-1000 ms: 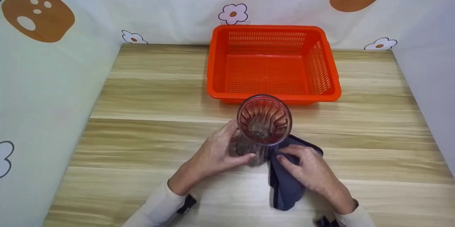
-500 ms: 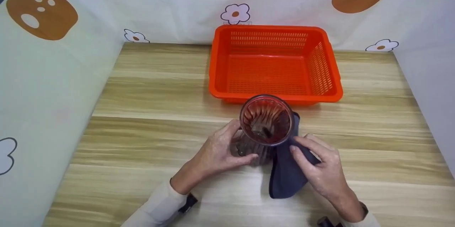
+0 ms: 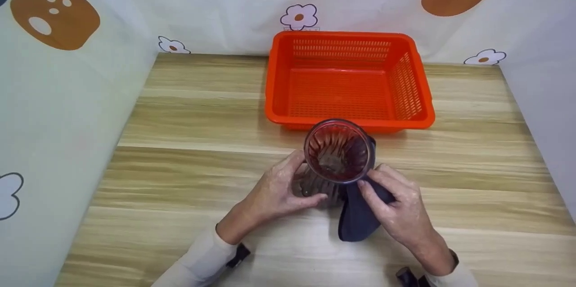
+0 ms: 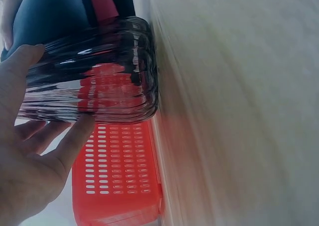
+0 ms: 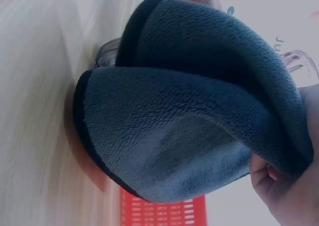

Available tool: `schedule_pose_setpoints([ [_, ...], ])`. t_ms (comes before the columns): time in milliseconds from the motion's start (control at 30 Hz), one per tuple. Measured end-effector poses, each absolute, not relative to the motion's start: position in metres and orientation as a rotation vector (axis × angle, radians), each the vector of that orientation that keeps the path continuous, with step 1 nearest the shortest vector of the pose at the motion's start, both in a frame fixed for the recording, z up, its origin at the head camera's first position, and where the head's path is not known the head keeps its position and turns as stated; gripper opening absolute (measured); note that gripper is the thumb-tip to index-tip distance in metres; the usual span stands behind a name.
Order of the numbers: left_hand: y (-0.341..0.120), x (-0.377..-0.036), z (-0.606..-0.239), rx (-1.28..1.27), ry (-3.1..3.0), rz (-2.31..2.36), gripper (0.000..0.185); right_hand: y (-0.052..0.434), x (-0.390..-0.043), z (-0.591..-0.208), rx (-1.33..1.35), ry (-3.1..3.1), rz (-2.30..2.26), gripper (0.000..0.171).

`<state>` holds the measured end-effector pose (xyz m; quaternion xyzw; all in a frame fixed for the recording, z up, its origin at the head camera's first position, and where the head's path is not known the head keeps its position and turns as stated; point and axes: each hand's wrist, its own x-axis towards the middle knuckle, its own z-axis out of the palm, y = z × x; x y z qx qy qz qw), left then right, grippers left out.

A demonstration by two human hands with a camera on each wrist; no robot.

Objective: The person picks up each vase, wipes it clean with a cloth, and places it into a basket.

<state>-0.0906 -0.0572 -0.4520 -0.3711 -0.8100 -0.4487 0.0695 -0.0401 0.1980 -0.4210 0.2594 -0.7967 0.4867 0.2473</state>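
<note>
- Head view: your left hand [image 3: 274,190] has its grip curled round the ribbed glass [image 3: 335,161], upright on the counter [image 3: 180,143].
- Your right hand [image 3: 400,210] pinches the dark cloth [image 3: 357,221] against the glass, before the orange basket [image 3: 348,80].

An orange plastic basket [image 3: 348,80] with slotted walls stands at the far side of the wooden table [image 3: 189,143], a little right of centre. Behind the table and along its left side hangs a pale curtain [image 3: 135,3] printed with brown shapes and small flowers.
</note>
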Motion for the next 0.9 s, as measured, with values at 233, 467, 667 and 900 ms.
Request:
schedule_pose_setpoints([
  [233, -0.058, -0.091, -0.453, -1.11, -2.438, -1.329, 0.081, 0.199, -0.04, -0.427, 0.695, -2.216, 1.341, 0.033],
  [467, -0.057, -0.09, -0.453, -1.108, -2.438, -1.306, 0.081, 0.199, -0.037, -0.428, 0.635, -2.249, 1.363, 0.034],
  [667, -0.057, -0.091, -0.453, -1.099, -2.443, -1.278, 0.077, 0.199, -0.036, -0.428, 0.608, -2.273, 1.382, 0.034],
  [900, -0.057, -0.091, -0.453, -1.109, -2.451, -1.258, 0.079, 0.201, -0.038, -0.433, 0.628, -2.267, 1.327, 0.034],
])
